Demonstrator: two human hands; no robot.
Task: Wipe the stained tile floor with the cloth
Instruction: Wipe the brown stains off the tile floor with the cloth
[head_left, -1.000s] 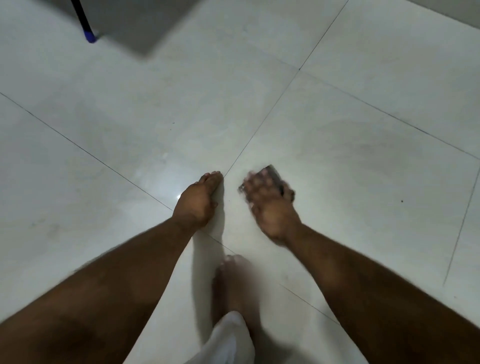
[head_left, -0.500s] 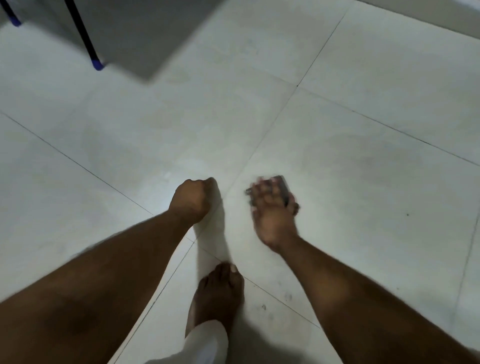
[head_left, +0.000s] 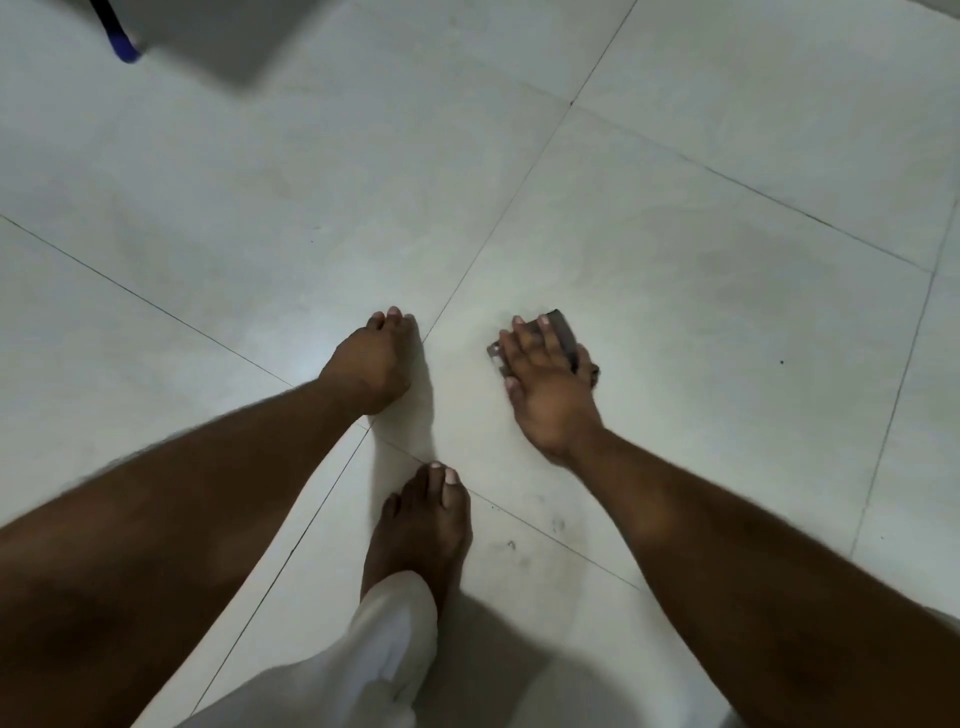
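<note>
While the left hand (head_left: 370, 364) is braced, loosely curled and empty, on the floor (head_left: 675, 270), the cloth (head_left: 563, 335) is pressed flat under the right hand (head_left: 545, 387); firm strokes should be carried toward the smudges (head_left: 511, 544).

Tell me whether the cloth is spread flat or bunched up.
Cannot tell for sure: the right hand lies flat over the cloth, pressing it to the floor; only small dark edges show.
</note>
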